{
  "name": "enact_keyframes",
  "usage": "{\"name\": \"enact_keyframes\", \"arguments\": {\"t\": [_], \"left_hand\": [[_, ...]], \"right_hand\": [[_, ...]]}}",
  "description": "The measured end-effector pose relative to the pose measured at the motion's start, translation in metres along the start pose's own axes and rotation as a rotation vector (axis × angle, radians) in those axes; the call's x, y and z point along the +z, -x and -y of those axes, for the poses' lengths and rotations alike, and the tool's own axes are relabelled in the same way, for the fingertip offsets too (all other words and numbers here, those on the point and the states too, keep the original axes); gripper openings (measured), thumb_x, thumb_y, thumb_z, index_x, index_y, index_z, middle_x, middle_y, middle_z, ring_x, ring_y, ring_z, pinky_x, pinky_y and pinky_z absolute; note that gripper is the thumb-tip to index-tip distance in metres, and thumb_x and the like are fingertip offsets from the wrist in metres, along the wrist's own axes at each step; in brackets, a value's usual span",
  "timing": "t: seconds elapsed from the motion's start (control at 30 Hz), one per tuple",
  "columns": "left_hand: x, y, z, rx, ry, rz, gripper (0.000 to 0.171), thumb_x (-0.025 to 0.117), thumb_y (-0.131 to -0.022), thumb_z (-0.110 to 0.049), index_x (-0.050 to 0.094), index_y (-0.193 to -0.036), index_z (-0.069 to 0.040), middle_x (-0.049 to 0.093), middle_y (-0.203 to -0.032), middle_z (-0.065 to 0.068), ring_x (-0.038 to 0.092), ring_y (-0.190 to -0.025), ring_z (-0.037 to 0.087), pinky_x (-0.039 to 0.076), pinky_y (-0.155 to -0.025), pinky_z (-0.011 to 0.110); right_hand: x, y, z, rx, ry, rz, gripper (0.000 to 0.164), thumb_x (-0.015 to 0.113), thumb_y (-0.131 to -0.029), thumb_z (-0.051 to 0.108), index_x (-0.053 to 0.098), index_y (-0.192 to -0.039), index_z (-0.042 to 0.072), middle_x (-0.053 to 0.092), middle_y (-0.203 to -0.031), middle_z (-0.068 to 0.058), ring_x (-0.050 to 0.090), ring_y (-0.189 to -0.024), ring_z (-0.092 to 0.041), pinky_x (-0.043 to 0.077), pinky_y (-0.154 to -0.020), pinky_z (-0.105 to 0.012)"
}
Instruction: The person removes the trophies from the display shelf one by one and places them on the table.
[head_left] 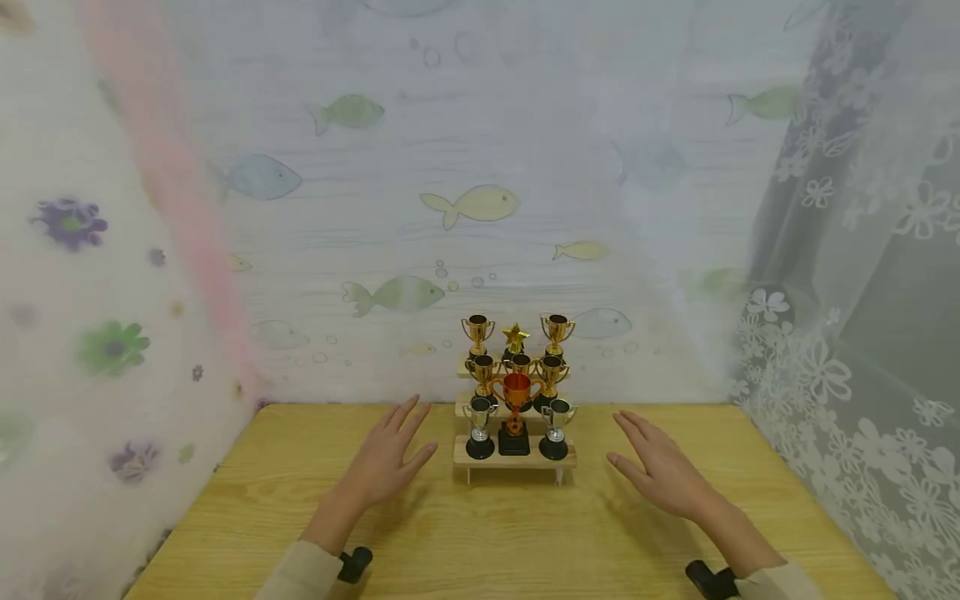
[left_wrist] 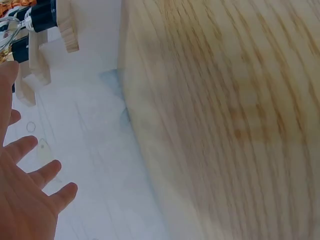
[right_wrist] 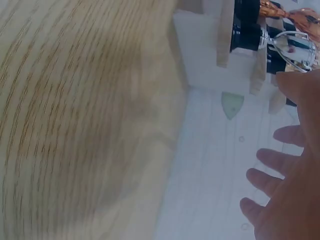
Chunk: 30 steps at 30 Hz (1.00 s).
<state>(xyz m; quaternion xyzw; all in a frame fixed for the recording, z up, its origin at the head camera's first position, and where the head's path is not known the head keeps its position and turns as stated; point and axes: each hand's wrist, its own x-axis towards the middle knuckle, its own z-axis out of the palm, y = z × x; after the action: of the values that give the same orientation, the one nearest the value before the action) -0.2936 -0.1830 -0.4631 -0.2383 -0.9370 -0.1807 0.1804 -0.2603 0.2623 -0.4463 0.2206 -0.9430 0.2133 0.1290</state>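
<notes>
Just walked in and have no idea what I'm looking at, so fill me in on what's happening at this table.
A person sits at a wooden table with a small stepped wooden stand of toy trophies in front of them. Both hands are open and hold nothing: the left hand hovers left of the stand, the right hand right of it, fingers spread. The front step carries an orange trophy between two silver trophies; gold trophies fill the steps behind.

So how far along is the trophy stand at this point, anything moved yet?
All nine trophies stand upright on the stepped wooden stand: three on each tier, with the orange cup front centre between two silver cups. Nothing is in hand: the left hand and right hand are open with straight fingers over the table, either side of the stand, apart from it. Any handling of the trophies looks not yet begun.
</notes>
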Motion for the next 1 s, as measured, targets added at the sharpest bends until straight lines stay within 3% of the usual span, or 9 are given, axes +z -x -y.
{"name": "enact_keyframes", "arguments": {"t": [0.43, 0.77, 1.0], "left_hand": [[0.01, -0.008, -0.002, -0.009, 0.124, -0.023, 0.064, 0.06, -0.104, -0.037, 0.039, -0.159, -0.011, 0.034, -0.163, 0.018, 0.036, -0.147, 0.041, 0.036, -0.114, 0.061], [0.021, -0.019, -0.008, -0.006, 0.229, -0.067, 0.057, 0.057, -0.106, -0.036, 0.045, -0.155, -0.01, 0.039, -0.16, 0.018, 0.042, -0.143, 0.041, 0.04, -0.111, 0.061], [0.022, -0.027, -0.018, -0.04, 0.303, -0.102, 0.052, 0.06, -0.105, -0.028, 0.049, -0.152, -0.009, 0.043, -0.158, 0.015, 0.044, -0.142, 0.04, 0.041, -0.111, 0.059]], "right_hand": [[0.007, -0.01, 0.016, 0.044, -0.18, 0.005, 0.063, 0.058, -0.106, 0.033, 0.039, -0.154, -0.003, 0.041, -0.154, -0.028, 0.042, -0.138, -0.051, 0.04, -0.105, -0.069], [0.019, -0.015, 0.028, 0.054, -0.27, -0.026, 0.056, 0.064, -0.102, 0.024, 0.048, -0.148, -0.003, 0.053, -0.142, -0.025, 0.053, -0.129, -0.046, 0.047, -0.101, -0.064], [0.024, -0.02, 0.033, 0.058, -0.298, -0.049, 0.051, 0.067, -0.101, 0.02, 0.053, -0.143, -0.005, 0.058, -0.137, -0.024, 0.057, -0.123, -0.042, 0.049, -0.098, -0.063]]}}
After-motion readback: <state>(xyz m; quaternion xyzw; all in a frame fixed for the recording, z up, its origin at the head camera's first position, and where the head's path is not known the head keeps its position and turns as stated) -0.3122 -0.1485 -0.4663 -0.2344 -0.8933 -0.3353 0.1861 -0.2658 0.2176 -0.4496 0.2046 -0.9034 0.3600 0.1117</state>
